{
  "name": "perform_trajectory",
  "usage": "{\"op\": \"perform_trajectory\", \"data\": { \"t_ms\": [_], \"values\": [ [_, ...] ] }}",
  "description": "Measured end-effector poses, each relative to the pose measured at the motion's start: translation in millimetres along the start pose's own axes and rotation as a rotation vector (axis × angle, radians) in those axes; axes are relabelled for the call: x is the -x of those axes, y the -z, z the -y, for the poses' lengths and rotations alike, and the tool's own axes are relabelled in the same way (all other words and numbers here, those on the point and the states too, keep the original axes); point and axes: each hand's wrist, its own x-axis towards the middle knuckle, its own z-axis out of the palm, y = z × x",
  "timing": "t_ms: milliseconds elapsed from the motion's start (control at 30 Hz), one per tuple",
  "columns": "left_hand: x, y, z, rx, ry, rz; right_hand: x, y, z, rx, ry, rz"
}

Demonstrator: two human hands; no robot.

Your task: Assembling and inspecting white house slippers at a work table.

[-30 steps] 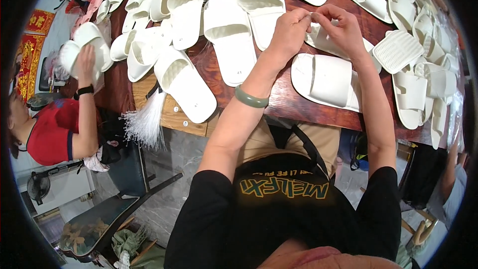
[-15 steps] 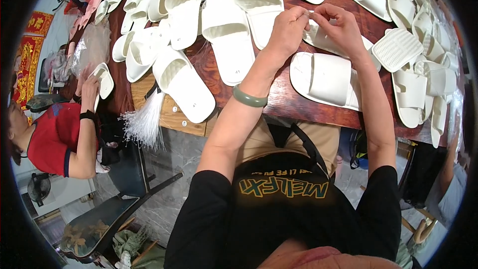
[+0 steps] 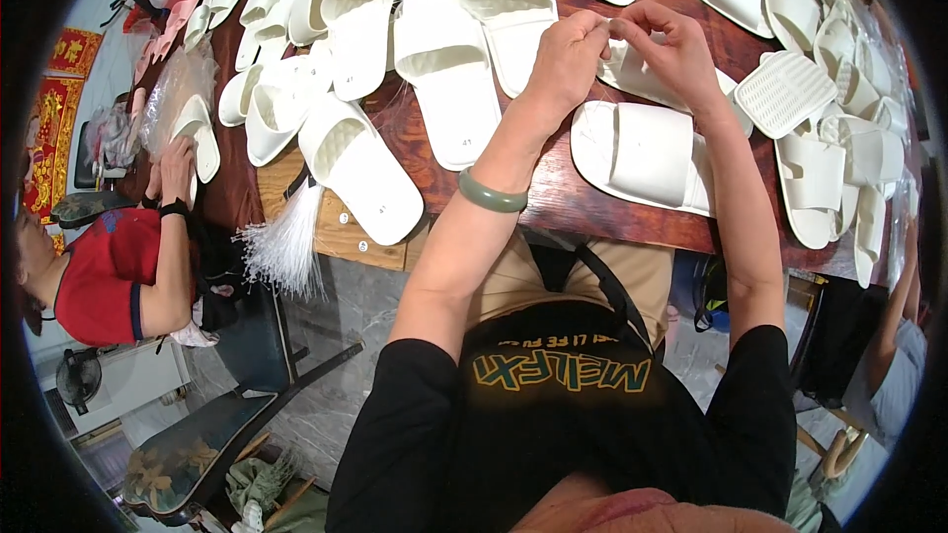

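**Hands pinched together over white slides**

A white slide (image 3: 642,69) lies near the far middle of the dark wooden table (image 3: 553,202), half hidden under the two hands. The left hand (image 3: 565,51) and right hand (image 3: 671,44) meet just above it, fingertips closed in a pinch on something thin and pale at its edge; what that thing is cannot be told. A green bangle (image 3: 491,193) sits on the left wrist.

Just nearer, touching the table edge, lies a wide slide (image 3: 642,153), sole down. Left of the left forearm a long slide (image 3: 444,74) lies lengthwise, and beyond it another slide (image 3: 360,178) overhangs a light wooden board (image 3: 341,232). A bundle of clear plastic threads (image 3: 286,247) hangs off the table beside that board. To the right a slide lies sole up (image 3: 785,94), showing a ribbed tread, with a crowded heap of slides (image 3: 839,148) past it. More slides cover the far side, leaving little bare wood around the hands.

At the left end a person in a red shirt (image 3: 99,271) has a hand on a slide (image 3: 197,138) beside a clear bag (image 3: 173,89). Small round stickers mark several soles and the board. Red and gold hangings (image 3: 54,128) fill the left rim.
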Motion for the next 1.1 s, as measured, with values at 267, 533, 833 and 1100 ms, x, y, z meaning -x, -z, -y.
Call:
{"op": "perform_trajectory", "data": {
  "t_ms": [267, 533, 833, 1100],
  "values": [
    [1.2, -0.5, -0.9, 0.014, -0.007, -0.007, 0.2, 0.8, 2.7, -0.050, -0.034, -0.006],
    [3.9, -0.5, -4.1, 0.043, 0.006, -0.016, 1.9, 1.0, 6.2, -0.081, 0.005, 0.017],
    [0.7, -1.4, -0.7, 0.012, -0.016, -0.015, 0.2, -2.1, -1.2, -0.184, 0.107, -0.001],
    [2.7, -2.8, -3.9, -0.005, -0.088, -0.052, 1.2, 1.5, 3.8, 0.077, -0.029, -0.010]
  ]
}}
